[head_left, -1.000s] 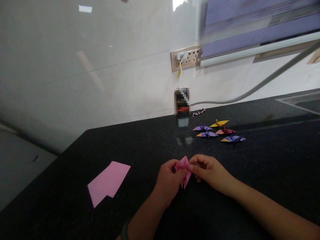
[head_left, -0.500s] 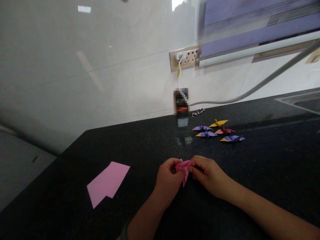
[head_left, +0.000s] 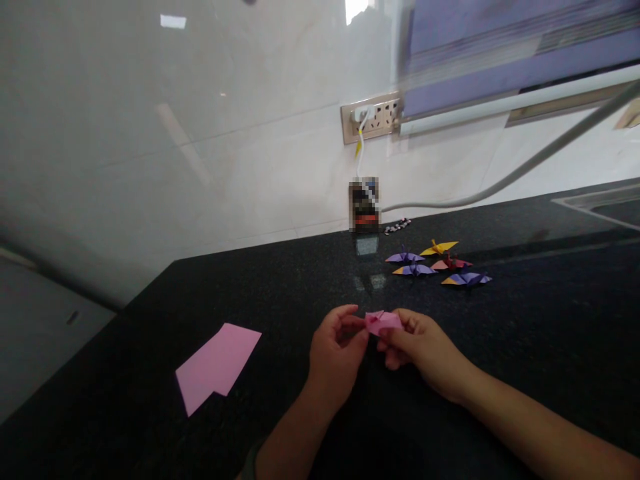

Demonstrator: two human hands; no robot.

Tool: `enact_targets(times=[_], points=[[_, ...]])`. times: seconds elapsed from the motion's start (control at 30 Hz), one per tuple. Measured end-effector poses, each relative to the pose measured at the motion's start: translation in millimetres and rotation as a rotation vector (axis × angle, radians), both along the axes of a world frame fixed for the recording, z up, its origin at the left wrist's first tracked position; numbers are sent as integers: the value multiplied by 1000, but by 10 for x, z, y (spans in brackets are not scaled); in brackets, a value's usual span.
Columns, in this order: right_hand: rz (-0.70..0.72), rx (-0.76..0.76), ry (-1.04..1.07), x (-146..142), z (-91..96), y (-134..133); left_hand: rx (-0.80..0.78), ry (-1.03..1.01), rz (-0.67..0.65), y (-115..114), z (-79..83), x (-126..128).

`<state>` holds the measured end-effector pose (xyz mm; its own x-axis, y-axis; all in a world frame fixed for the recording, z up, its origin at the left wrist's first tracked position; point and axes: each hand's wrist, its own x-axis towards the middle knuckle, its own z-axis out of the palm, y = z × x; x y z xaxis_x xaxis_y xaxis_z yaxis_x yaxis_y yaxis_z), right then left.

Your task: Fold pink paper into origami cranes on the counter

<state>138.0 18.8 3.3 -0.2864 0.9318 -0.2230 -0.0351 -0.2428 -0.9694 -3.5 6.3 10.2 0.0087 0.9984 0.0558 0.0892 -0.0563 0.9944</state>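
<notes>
A small piece of folded pink origami paper [head_left: 383,321] is held up over the dark counter, between my two hands. My right hand [head_left: 433,350] pinches it from the right, thumb in front and fingers behind. On the other side, the thumb and a fingertip of my left hand [head_left: 334,353] close on the paper's left end, while its index finger is raised above. Part of the paper is hidden behind the right thumb.
Pink paper sheets [head_left: 220,367] lie on the black counter [head_left: 280,287] at left. Several folded paper cranes, one of them a yellow crane [head_left: 439,248], stand at the back right. A pixelated object [head_left: 366,205] leans on the wall below a socket [head_left: 371,119], beside a grey cable [head_left: 475,199].
The pink folded paper has been turned and lifted slightly. My right hand now has the main grip, and my left hand has shifted to the paper's left end.
</notes>
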Motion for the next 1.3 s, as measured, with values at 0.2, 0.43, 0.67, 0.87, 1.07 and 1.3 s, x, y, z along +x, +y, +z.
enact_targets(times=[0.2, 0.43, 0.67, 0.87, 1.07, 1.3], points=[[81, -150, 204, -14, -2, -25, -25, 25, -117, -9, 51, -8], [97, 188, -178, -5, 29, -50, -6, 166, -44, 31, -5, -57], [-48, 441, -422, 63, -27, -8, 35, 285, -73, -15, 21, -29], [-4, 399, -342, 67, 12, 3, 59, 379, -58, -19, 7, -16], [13, 172, -187, 31, 39, 7, 146, 441, 69, -45, 38, -42], [-11, 292, -329, -32, -63, -57, 357, 595, 24, -93, 16, 13]])
